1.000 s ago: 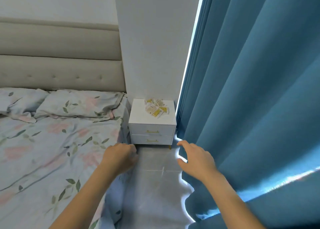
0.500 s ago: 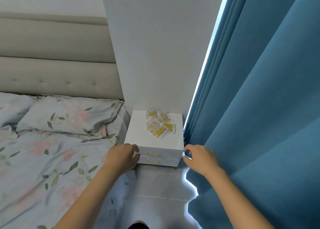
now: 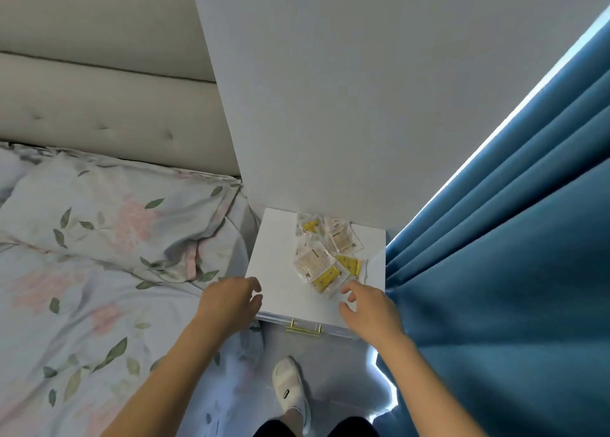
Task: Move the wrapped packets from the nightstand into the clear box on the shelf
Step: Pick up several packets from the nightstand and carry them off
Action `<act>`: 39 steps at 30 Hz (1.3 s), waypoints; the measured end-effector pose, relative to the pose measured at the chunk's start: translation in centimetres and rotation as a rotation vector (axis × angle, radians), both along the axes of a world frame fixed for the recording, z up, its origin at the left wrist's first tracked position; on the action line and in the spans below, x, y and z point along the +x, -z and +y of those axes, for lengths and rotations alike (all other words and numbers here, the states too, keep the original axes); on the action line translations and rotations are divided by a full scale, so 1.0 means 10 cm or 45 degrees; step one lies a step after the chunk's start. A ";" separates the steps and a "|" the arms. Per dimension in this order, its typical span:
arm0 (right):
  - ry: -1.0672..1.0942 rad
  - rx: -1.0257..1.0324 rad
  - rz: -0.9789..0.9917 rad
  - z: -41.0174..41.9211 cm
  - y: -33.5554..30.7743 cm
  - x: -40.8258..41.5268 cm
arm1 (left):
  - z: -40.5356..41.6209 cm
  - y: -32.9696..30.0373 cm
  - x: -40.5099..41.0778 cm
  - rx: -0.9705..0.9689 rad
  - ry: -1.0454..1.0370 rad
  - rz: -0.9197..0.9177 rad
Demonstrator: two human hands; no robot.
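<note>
Several wrapped packets, clear with beige and yellow contents, lie in a loose pile on the right rear part of the white nightstand. My right hand hovers over the nightstand's front right, fingers loosely spread, fingertips just short of the nearest yellow packet. My left hand is at the nightstand's front left corner with fingers loosely curled, holding nothing. The clear box and the shelf are out of view.
A bed with floral bedding and a pillow lies close on the left. A blue curtain hangs against the nightstand's right side. A white wall stands behind. My white slipper is on the floor below the gold drawer handle.
I have stepped closer and now look down on the nightstand. Both hands have moved forward, from in front of the drawers to over its top; the right one nears the packets.
</note>
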State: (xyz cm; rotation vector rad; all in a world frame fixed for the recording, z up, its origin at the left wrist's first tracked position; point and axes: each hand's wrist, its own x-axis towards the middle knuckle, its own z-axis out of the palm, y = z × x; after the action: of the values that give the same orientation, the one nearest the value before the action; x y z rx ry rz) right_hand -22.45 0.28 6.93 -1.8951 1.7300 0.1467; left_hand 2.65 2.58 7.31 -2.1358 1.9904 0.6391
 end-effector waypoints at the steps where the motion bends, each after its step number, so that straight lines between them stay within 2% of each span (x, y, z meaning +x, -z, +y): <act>1: 0.020 0.011 -0.006 -0.12 0.11 0.04 | -0.16 0.11 -0.01 0.026 0.014 0.000; 9: 0.162 0.084 0.008 -0.93 1.15 0.13 | -1.04 1.19 -0.21 0.219 0.032 0.109; 13: 0.251 0.135 -0.086 -1.30 1.81 0.15 | -1.22 1.75 -0.38 0.319 -0.116 0.230; 17: 0.361 0.200 -0.100 -1.55 2.47 0.20 | -1.43 2.22 -0.65 0.248 -0.217 0.353; 20: 0.290 0.273 0.056 -1.56 2.86 0.23 | -1.63 2.54 -0.81 0.231 -0.282 0.367; 23: 0.242 0.123 0.224 -1.48 3.05 0.20 | -1.76 2.83 -0.95 0.195 -0.244 0.299; 25: 0.282 0.060 0.139 -1.42 3.15 0.16 | -1.77 3.00 -1.01 0.185 -0.254 0.252; 29: 0.468 0.158 -0.306 -1.33 3.20 0.12 | -1.73 3.18 -1.01 0.190 -0.354 0.180; 31: 0.477 0.159 -0.348 -1.30 3.18 0.11 | -1.68 3.20 -0.98 0.207 -0.418 0.276; 34: 0.536 0.189 -0.380 -1.25 3.19 0.11 | -1.54 3.17 -0.88 0.147 -0.695 0.524; 37: 0.687 0.317 -0.472 -1.21 3.17 0.12 | -1.27 3.20 -0.76 0.191 -0.696 0.514; 39: 0.674 0.367 -0.497 -1.17 3.16 0.10 | -1.12 3.25 -0.70 0.221 -0.708 0.493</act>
State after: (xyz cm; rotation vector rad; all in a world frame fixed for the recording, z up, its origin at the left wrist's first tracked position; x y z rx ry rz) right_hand -21.44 -11.39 -24.72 -1.1259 1.7554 -0.1591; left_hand -4.40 -8.64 -25.16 -2.6100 1.3849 1.3413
